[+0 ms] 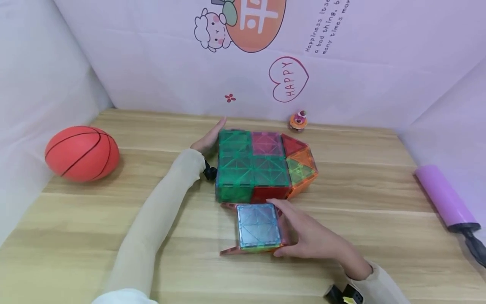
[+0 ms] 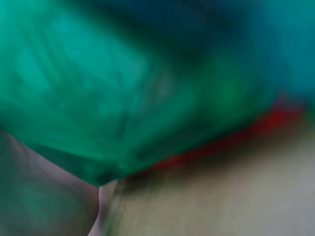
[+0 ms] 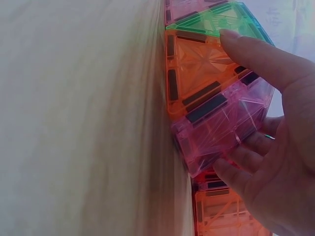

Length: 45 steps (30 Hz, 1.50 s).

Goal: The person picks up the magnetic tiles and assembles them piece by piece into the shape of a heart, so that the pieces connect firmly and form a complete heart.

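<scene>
A large block of magnetic tiles [image 1: 233, 169], mostly translucent green with a pink and a red square, lies in the middle of the table; red, orange and yellow-green tiles form its pointed right end. Against its left side rests my left hand [image 1: 208, 141], one straight finger showing at the far corner, the others hidden. Nearer me stands a smaller magnetic-tile piece [image 1: 259, 226] with a light blue square on top and reddish tiles jutting left. My right hand [image 1: 313, 232] holds its right end between thumb and fingers. In the right wrist view the thumb touches orange and green triangles, the fingers a pink tile [image 3: 221, 123].
At the left sits a red ball [image 1: 82, 154] with black lines. A purple hand pump [image 1: 442, 196] with a black end lies at the right edge. Near the back wall stands a small toy figure [image 1: 298, 120]. White printed cloth hangs behind the wooden table [image 1: 379, 169].
</scene>
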Available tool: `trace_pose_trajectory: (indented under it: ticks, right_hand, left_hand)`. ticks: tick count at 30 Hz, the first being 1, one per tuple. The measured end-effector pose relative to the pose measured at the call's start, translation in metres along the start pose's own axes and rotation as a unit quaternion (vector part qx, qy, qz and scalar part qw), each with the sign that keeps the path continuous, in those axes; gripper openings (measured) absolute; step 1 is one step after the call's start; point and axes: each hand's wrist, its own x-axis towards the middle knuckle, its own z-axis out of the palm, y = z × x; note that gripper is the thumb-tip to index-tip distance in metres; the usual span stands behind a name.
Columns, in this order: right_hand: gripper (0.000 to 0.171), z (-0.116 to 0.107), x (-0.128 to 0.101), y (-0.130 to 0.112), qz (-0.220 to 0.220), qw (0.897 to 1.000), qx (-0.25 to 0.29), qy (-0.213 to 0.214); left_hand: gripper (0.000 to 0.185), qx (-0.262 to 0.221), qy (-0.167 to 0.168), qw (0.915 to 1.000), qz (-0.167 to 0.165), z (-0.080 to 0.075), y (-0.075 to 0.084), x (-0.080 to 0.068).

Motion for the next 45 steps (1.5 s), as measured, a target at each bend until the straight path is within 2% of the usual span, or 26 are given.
trace_pose_trajectory:
  ticks: [2,5,9,13,17,21,24,30,36,38,41,43,45]
  right_hand:
    - [0.098,0.002,0.001,-0.001,-0.004,1.0,0.007,-0.005]
    - [0.098,0.002,0.002,-0.002,0.001,1.0,0.007,-0.007]
    - [0.098,0.001,0.002,-0.004,0.015,1.0,0.0,-0.008]
    - [0.099,0.0,0.002,-0.005,0.017,1.0,-0.003,-0.009]
    - [0.1,0.0,0.004,-0.006,0.011,1.0,-0.001,-0.009]
    - [0.099,-0.001,0.006,-0.006,0.004,1.0,-0.001,-0.013]
    - [0.097,-0.002,0.008,-0.006,0.0,1.0,-0.002,-0.016]
    - [0.095,-0.003,0.01,-0.005,-0.014,1.0,0.002,-0.019]
    - [0.095,-0.004,0.007,-0.002,-0.009,1.0,0.007,-0.011]
    - [0.096,-0.004,0.006,-0.001,-0.007,1.0,0.007,-0.006]
    - [0.097,-0.004,0.003,0.0,0.001,1.0,0.006,-0.002]
    - [0.098,-0.003,0.002,0.001,0.003,1.0,0.004,0.0]
    - [0.098,-0.002,0.001,0.001,0.004,1.0,0.005,0.0]
  left_hand:
    - [0.078,-0.013,-0.031,0.9993,0.016,-0.005,-0.001,0.001]
    - [0.08,-0.02,-0.028,0.9989,-0.032,-0.009,0.003,-0.001]
    - [0.078,-0.002,-0.015,0.9943,-0.106,-0.008,0.012,-0.005]
    - [0.075,0.026,-0.01,0.9934,-0.111,-0.009,0.015,-0.007]
    - [0.071,0.037,0.018,0.9941,-0.1,-0.011,0.015,-0.01]
    - [0.062,0.046,0.053,0.9953,-0.066,-0.013,0.012,-0.017]
    - [0.059,0.047,0.066,0.9955,-0.049,-0.013,0.009,-0.023]
    - [0.067,0.072,0.074,0.9938,-0.042,-0.014,0.007,-0.037]
    - [0.067,0.095,0.062,0.9935,0.001,-0.011,0.007,-0.044]
    - [0.065,0.119,0.062,0.9907,0.018,-0.009,0.007,-0.043]
    - [0.059,0.142,0.083,0.986,0.026,-0.005,0.005,-0.042]
    - [0.053,0.157,0.113,0.9807,0.026,-0.005,0.003,-0.043]
    - [0.047,0.188,0.171,0.967,0.017,-0.006,0.002,-0.046]
